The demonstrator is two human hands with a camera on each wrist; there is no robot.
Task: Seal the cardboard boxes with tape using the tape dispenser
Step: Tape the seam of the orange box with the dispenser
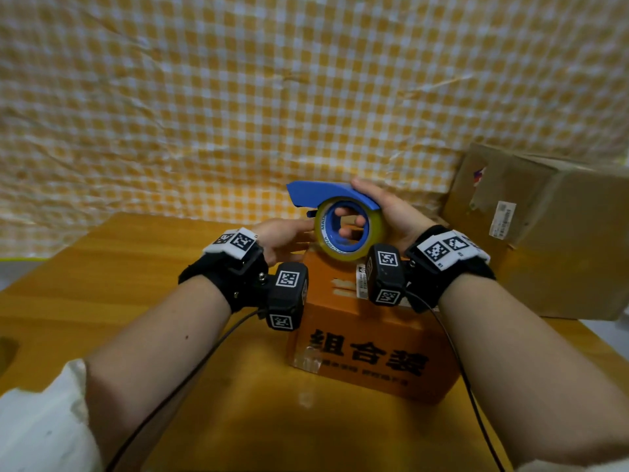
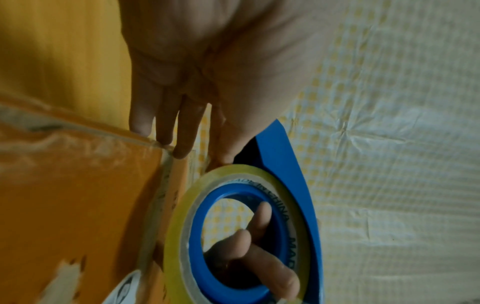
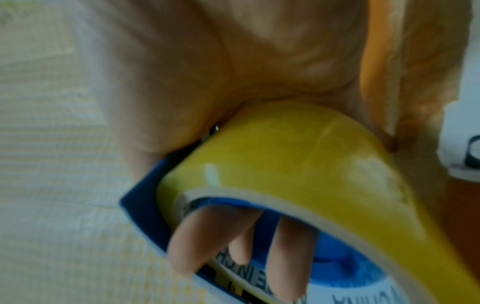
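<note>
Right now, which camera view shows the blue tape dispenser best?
The head view: the whole tape dispenser shows, gripped by the right hand above the orange box. The left wrist view shows its ring and blade arm; the right wrist view only a blurred part.

Tape roll (image 2: 279,202) core: "MADE IN CHINA"; orange box (image 1: 369,356): "组合装"

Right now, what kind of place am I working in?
Probably a makeshift packing table, not a warehouse line: a wooden table holding two cardboard boxes, a checked cloth hung behind, and a tape dispenser in your right hand.
</note>
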